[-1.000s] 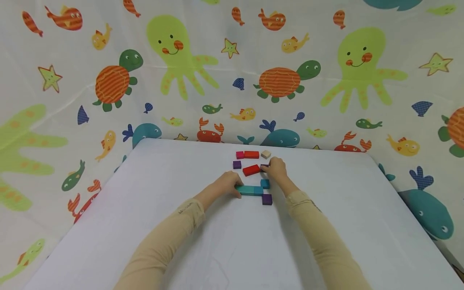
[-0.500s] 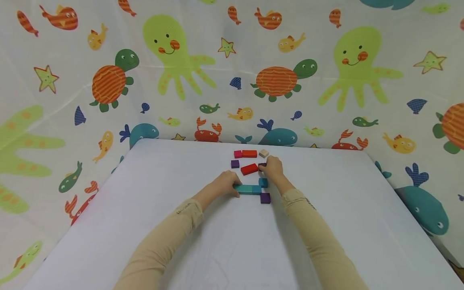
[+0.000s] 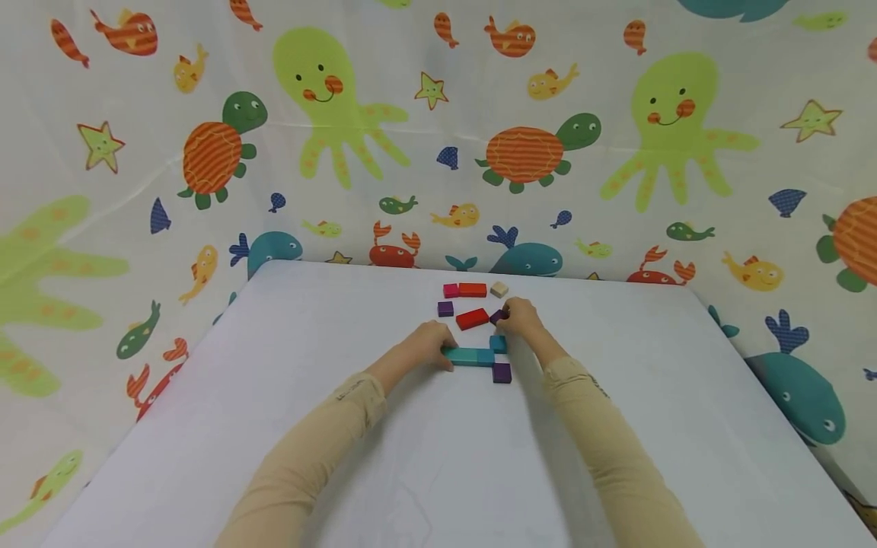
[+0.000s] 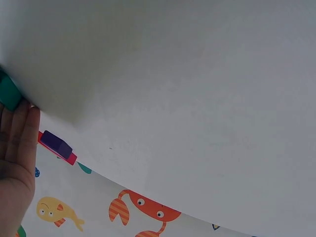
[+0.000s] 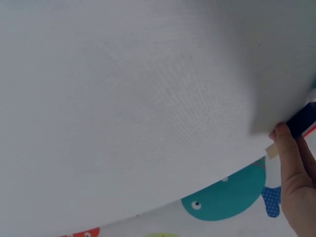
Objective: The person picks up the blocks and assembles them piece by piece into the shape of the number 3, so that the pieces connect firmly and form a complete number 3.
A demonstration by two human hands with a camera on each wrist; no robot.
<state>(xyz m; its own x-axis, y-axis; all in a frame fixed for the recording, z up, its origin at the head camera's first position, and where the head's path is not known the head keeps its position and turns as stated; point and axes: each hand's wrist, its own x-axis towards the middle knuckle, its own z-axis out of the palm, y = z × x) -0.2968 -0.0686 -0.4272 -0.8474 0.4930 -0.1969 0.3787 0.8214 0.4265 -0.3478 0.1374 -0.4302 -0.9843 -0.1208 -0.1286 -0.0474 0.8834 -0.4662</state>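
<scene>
In the head view my left hand (image 3: 428, 346) holds the left end of a teal block (image 3: 464, 357) on the white table, thumb on the near side and fingers on the far side. A blue block (image 3: 486, 357) adjoins its right end. Just right of that lie a blue cube (image 3: 498, 344) and, nearer me, a purple block (image 3: 502, 373). My right hand (image 3: 524, 318) pinches another purple block (image 3: 497, 316), which is tilted; in the right wrist view this dark block (image 5: 302, 120) sits at the fingertips. A red block (image 3: 473, 319) lies left of it, at a slant.
Behind the hands lie a pink block (image 3: 450, 290), an orange-red block (image 3: 473, 290), a beige block (image 3: 499, 289) and a further purple block (image 3: 445, 309). The white table (image 3: 438, 472) ends at a sea-animal curtain (image 3: 411, 152).
My right fingers have turned the purple block, which now sits at a slant and shows more of itself. The left hand keeps its hold on the teal block.
</scene>
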